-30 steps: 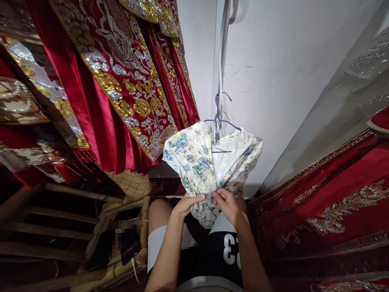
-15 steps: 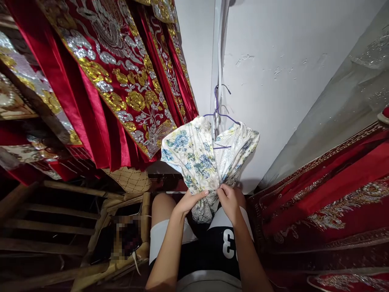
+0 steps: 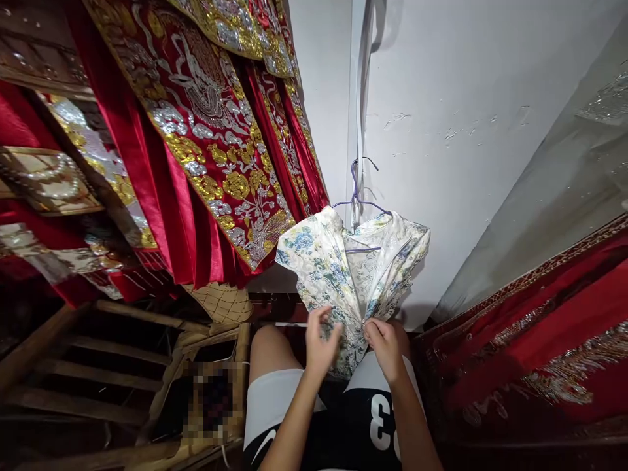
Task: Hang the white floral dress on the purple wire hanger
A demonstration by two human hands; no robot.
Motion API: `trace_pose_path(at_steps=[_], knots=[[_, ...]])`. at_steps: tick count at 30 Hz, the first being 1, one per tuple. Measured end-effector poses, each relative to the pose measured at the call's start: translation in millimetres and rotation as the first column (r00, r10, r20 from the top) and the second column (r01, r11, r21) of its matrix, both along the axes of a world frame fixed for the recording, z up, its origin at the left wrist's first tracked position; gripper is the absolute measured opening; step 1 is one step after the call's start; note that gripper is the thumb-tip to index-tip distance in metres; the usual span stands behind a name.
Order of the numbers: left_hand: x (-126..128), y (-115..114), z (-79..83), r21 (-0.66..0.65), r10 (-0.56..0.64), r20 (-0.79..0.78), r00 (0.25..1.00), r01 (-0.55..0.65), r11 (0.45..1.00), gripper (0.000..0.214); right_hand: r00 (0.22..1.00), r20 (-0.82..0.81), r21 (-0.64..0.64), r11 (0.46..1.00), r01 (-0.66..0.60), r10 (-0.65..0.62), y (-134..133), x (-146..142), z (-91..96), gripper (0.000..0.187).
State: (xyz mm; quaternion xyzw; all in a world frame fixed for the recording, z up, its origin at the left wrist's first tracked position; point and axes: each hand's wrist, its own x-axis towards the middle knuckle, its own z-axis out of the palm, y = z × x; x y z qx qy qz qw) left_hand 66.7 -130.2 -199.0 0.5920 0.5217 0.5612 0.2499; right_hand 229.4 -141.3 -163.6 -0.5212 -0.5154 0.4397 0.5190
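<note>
A white floral blouse [image 3: 321,261] with blue and yellow flowers hangs in front of me, its neckline gaping above the middle. A thin purple wire hanger [image 3: 356,196] carries it, hooked near a white strip on the wall. My right hand [image 3: 381,340] is closed, pinching the front edge of the blouse at the bottom of the opening. My left hand [image 3: 321,340] hovers at the lower left of the garment with thumb and fingers apart, holding nothing. The blouse's lower hem gathers between my knees, partly behind my hands.
Red embroidered cloth [image 3: 235,170] with gold and silver patterns hangs at left. Below it stand a bamboo chair [image 3: 122,350] and a woven fan-like piece [image 3: 223,302]. A white wall [image 3: 441,91] rises ahead; red fabric under clear plastic [image 3: 549,340] lies at right.
My left hand has let go of the blouse and its fingers have spread. My right hand still pinches the front edge. The neckline gapes wider, and the view has shifted slightly.
</note>
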Motion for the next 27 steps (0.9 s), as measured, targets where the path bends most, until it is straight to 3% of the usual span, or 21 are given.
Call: trace_pose_path(at_steps=[2,3,4,11,14,20,22,24,27], knots=[[19,-5,-0.1,-0.047,-0.245,-0.046,0.969,0.243,0.969,0.019,1.000,0.000,0.011,1.000,-0.026,0.026,-2,-4,3.0,0.028],[26,-6,-0.9,-0.068,-0.294,-0.049,0.955,0.291,0.954,0.011,0.999,0.002,0.019,0.999,-0.041,0.041,-3,-7,4.2,0.028],[31,-7,-2.1,-0.078,-0.300,-0.045,0.953,0.296,0.952,0.002,0.998,0.004,0.025,0.998,-0.060,0.060,-4,-11,5.3,0.027],[31,-4,-11.7,-0.053,-0.204,-0.023,0.979,0.203,0.978,0.015,0.997,-0.009,-0.007,0.997,-0.074,0.074,4,-22,20.3,0.025],[38,-3,-17.7,-0.098,-0.194,-0.060,0.979,0.188,0.977,0.019,0.998,0.056,0.018,0.999,-0.040,0.039,28,-16,48.3,0.025],[63,3,-32.9,-0.201,-0.169,-0.119,0.978,0.143,0.969,0.020,0.996,0.083,0.187,0.981,-0.049,0.034,91,-15,146.9,0.024],[70,4,-36.0,-0.213,-0.191,-0.131,0.973,0.161,0.964,0.020,0.999,0.031,0.240,0.971,-0.026,0.019,100,-20,169.6,0.023],[75,3,-38.8,-0.217,-0.223,-0.116,0.968,0.195,0.957,0.021,0.999,-0.033,0.264,0.965,-0.009,0.018,101,-24,175.8,0.023],[78,3,-40.4,-0.256,-0.319,0.011,0.948,0.311,0.915,0.020,0.991,-0.129,0.275,0.961,0.008,0.029,97,-25,158.1,0.021]])
